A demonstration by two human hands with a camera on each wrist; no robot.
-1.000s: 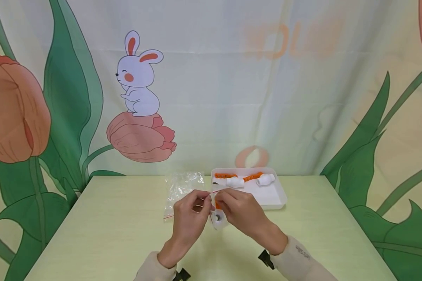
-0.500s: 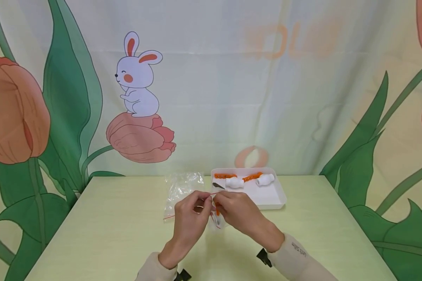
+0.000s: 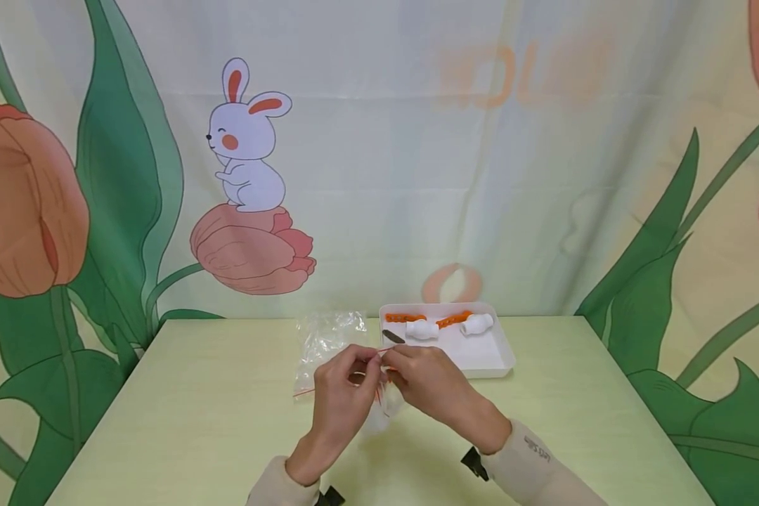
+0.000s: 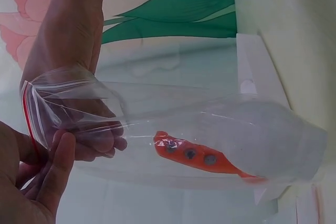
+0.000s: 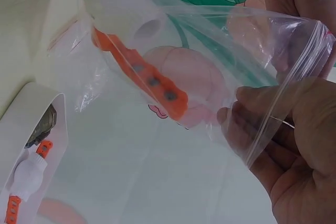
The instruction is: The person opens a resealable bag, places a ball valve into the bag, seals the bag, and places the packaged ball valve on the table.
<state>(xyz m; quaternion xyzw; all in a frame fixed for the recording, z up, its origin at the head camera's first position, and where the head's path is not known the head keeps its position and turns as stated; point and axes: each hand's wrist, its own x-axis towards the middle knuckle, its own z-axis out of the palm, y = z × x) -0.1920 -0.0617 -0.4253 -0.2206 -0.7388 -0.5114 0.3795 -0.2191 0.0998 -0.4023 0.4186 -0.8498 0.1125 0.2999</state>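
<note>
Both hands pinch the mouth of a clear zip-lock bag (image 3: 374,422) above the table. In the head view, my left hand (image 3: 344,386) holds its left side and my right hand (image 3: 436,383) its right side, fingertips close together. The left wrist view shows the bag's red-lined zip edge (image 4: 32,121) between the fingers. Inside the bag lie an orange strip (image 4: 191,156) with grey round spots and a white rounded, bottle-like piece (image 4: 273,140) at the far end. The right wrist view shows the white piece's round opening (image 5: 147,30). Whether the zip is fully closed is unclear.
Behind the right hand stands a white tray (image 3: 487,358) holding two white bottle-like pieces (image 3: 422,329), two orange strips (image 3: 405,318) and a dark flat piece (image 3: 393,336). Another clear zip-lock bag (image 3: 332,344) lies left of it. A printed curtain (image 3: 379,176) hangs behind the table.
The hands stay nearly in place, with the right fingertips slightly further left. The zip-lock bag's hanging end has turned and swung a little to the left.
</note>
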